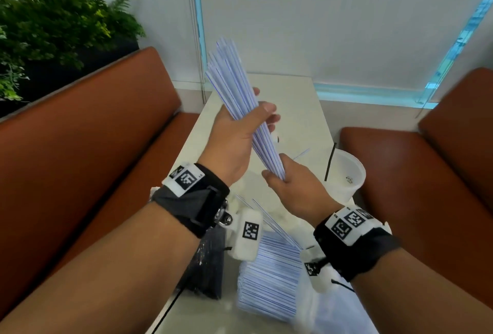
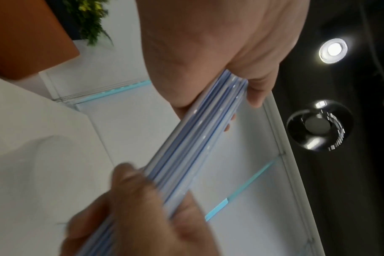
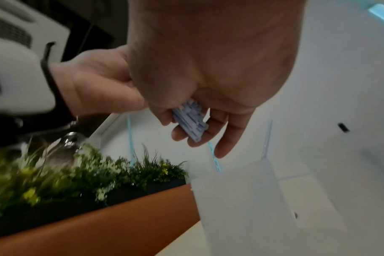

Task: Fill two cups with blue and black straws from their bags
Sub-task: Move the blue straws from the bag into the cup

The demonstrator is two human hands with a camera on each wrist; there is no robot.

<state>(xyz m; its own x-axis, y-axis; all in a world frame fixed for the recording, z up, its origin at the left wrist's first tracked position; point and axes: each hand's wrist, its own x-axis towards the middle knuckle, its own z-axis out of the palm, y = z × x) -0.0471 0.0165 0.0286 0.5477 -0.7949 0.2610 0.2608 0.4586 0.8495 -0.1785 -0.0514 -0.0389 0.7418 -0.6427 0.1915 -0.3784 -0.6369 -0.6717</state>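
A bundle of blue straws [image 1: 241, 109] is held in the air above the table [image 1: 306, 109], tilted, with its far end fanned out. The left hand [image 1: 234, 133] is wrapped around the middle of the bundle, and the right hand [image 1: 290, 187] is curled around its near end. The step in hand seems to be the gathering and evening of the blue straws before they go into a cup. The next move probably calls for a straight, tight bundle and for turning it upright over the mouth of a cup. One cup [image 1: 344, 176] stands near the right edge of the table, with one black straw [image 1: 330, 161] leaning in it. The bag of blue straws [image 1: 269, 277] lies at the near edge, and the bag of black straws [image 1: 208, 264] just beside it on the left. These things are shown only in the head view. The right wrist view shows what the head view hides: the cut ends of the straws, uneven, between the fingers [image 3: 180, 136]. In the left wrist view the blue stripes along the bundle are seen from close.
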